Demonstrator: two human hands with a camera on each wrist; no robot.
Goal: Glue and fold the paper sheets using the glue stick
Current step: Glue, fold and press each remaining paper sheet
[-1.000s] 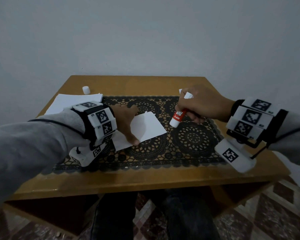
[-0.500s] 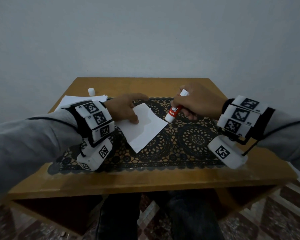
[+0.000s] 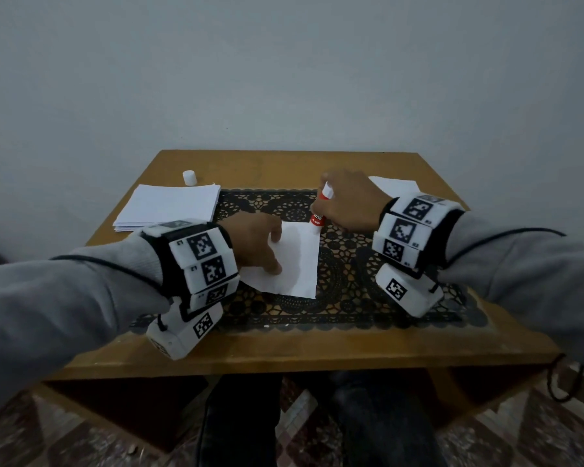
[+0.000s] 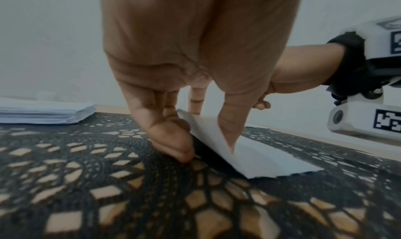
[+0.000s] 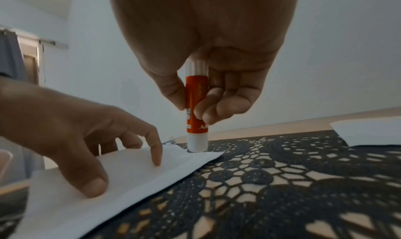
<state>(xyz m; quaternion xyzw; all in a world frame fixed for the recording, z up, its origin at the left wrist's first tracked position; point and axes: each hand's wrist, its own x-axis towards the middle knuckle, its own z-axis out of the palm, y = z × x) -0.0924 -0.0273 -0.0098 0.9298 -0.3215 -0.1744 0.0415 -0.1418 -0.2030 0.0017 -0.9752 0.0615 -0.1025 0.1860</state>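
A white paper sheet (image 3: 299,264) lies on the black lace mat (image 3: 351,281) in the middle of the table. My left hand (image 3: 277,253) presses it down with thumb and fingertips spread on its left part; the sheet (image 4: 260,157) lifts a little by that hand. My right hand (image 3: 321,210) grips a red and white glue stick (image 3: 318,219), held nearly upright and uncapped. In the right wrist view the glue stick (image 5: 196,105) touches its tip to the far corner of the sheet (image 5: 134,174), just beyond my left fingers (image 5: 157,157).
A stack of white sheets (image 3: 169,207) lies at the back left of the wooden table (image 3: 284,352). The glue stick's white cap (image 3: 189,177) stands behind it. Another white sheet (image 3: 393,185) lies at the back right, partly behind my right hand.
The sheet has turned, so its long side now runs front to back. My left hand shifted on it. The glue stick came upright and down onto the sheet's far right corner.
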